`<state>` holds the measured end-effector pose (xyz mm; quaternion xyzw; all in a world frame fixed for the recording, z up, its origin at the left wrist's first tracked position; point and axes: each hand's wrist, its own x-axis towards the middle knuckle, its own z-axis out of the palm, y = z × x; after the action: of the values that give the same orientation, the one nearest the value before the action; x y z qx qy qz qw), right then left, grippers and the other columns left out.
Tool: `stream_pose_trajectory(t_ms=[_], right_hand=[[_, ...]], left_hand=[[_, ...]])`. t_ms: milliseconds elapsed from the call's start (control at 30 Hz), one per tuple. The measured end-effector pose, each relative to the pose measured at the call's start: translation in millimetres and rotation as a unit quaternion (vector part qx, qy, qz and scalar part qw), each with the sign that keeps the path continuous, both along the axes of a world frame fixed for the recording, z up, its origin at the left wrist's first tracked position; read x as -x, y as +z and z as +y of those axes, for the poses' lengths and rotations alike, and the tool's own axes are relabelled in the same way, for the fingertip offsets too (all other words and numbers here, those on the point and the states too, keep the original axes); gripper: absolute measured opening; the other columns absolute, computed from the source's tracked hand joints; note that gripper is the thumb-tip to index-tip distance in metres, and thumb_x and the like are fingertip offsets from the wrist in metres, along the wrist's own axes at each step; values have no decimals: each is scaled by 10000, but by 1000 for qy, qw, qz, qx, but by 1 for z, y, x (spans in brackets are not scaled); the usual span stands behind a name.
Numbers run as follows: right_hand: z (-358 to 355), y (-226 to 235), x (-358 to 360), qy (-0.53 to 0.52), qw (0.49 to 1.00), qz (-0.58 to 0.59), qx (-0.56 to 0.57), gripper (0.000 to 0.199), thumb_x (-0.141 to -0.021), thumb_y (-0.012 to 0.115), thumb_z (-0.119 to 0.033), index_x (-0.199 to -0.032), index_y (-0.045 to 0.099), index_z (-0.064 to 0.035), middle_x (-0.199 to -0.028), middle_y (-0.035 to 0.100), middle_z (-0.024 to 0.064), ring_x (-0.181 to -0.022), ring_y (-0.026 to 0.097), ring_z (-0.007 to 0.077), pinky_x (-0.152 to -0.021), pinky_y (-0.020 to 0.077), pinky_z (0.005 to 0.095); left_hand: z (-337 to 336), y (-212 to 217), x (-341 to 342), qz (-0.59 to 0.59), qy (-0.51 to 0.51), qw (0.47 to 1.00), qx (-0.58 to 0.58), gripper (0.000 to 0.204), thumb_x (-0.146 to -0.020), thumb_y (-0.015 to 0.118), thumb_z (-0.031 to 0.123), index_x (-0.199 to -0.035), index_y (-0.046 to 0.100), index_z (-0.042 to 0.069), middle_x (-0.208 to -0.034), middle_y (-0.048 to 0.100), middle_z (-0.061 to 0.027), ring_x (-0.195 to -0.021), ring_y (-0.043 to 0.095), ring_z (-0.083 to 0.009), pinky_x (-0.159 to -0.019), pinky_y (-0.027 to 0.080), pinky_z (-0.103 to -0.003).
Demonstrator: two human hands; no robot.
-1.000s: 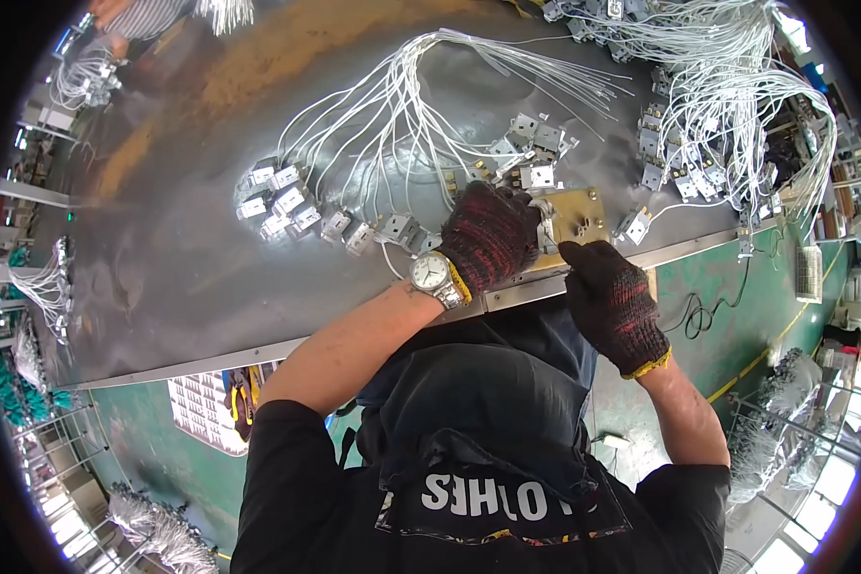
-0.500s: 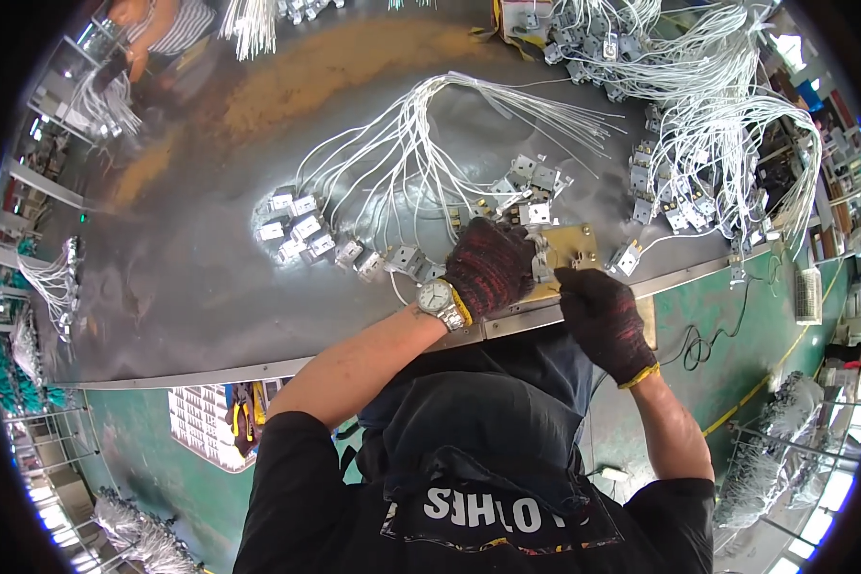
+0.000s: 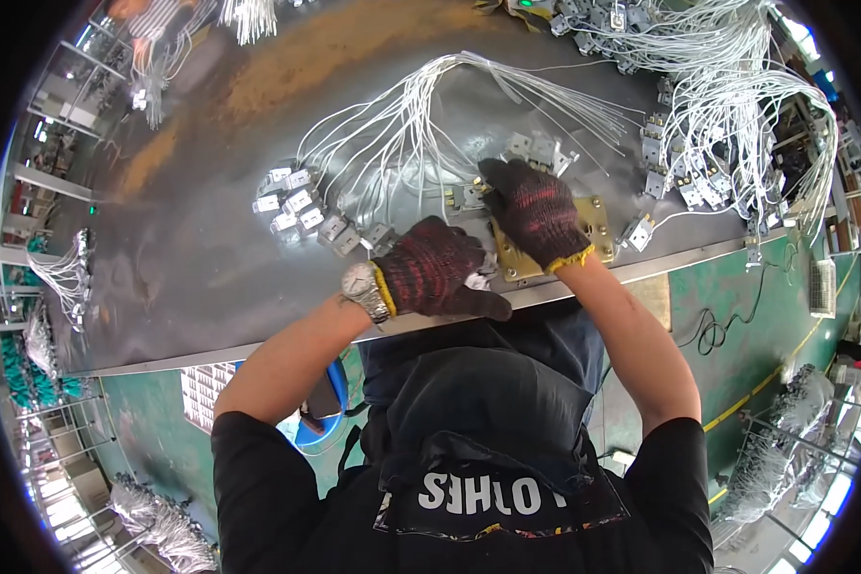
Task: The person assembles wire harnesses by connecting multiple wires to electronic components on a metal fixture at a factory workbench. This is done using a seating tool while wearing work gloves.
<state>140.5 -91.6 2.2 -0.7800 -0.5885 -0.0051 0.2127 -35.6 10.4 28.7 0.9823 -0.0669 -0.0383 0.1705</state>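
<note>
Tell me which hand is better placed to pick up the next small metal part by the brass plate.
Right, probably. The right hand is stretched over the brass plate, fingertips at the small metal part. The left hand sits nearer the table edge, resting low.

We see our left hand (image 3: 440, 270) and right hand (image 3: 538, 212) in dark gloves flecked with red and cuffed in yellow, a silver wristwatch (image 3: 363, 285) on the left. At the counter's (image 3: 191, 258) near edge, a brass-yellow plate (image 3: 555, 244) lies on dull grey metal streaked with rusty brown, among white wires (image 3: 402, 134) with pale grey connectors (image 3: 301, 206).
</note>
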Motion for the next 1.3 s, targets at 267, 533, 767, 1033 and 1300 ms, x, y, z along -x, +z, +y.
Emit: stream_pose_trajectory(t_ms=[267,533,767,1033,1300], right_hand=[[5,0,-72,-60,993,-90,52,232,-881,681,-206,-1112,709,-202,-1053,701,116,-967,694,346,-811,560,471],[8,-9,-87,-46,997,-47,36,283,-891,672,-154,-1170,721,-168,-1097,707,135,-1013,681,360,-870,554,467],[-28,-4,-60,-27,995,36,-94,366,-898,707,-137,-1263,689,-131,-1102,716,151,-959,694,327,-860,556,419],[-95,-11,-6,-76,975,199,-57,415,-870,769,-159,-1267,671,-92,-1034,728,161,-853,726,263,-778,575,364],[-92,-8,32,-176,825,537,-18,443,-976,679,-149,-1382,550,-30,-915,687,95,-750,636,136,-658,541,312]], left_hand=[[40,-4,36,143,99,983,61,381,-898,709,515,-930,748,138,-842,721,-158,-806,708,-370,-746,556,-465],[16,-27,22,-17,253,966,50,408,-795,805,397,-961,688,44,-832,702,-180,-822,697,-387,-741,540,-494],[22,-33,-7,15,266,964,-11,287,-856,686,312,-967,705,47,-869,720,-195,-847,706,-396,-757,556,-508],[28,-28,-21,-22,260,960,-105,202,-865,655,260,-914,721,75,-846,722,-178,-815,713,-374,-715,554,-496],[-1,-15,-37,-86,227,960,-138,286,-818,719,356,-946,736,101,-801,733,-134,-743,719,-321,-662,529,-477]])
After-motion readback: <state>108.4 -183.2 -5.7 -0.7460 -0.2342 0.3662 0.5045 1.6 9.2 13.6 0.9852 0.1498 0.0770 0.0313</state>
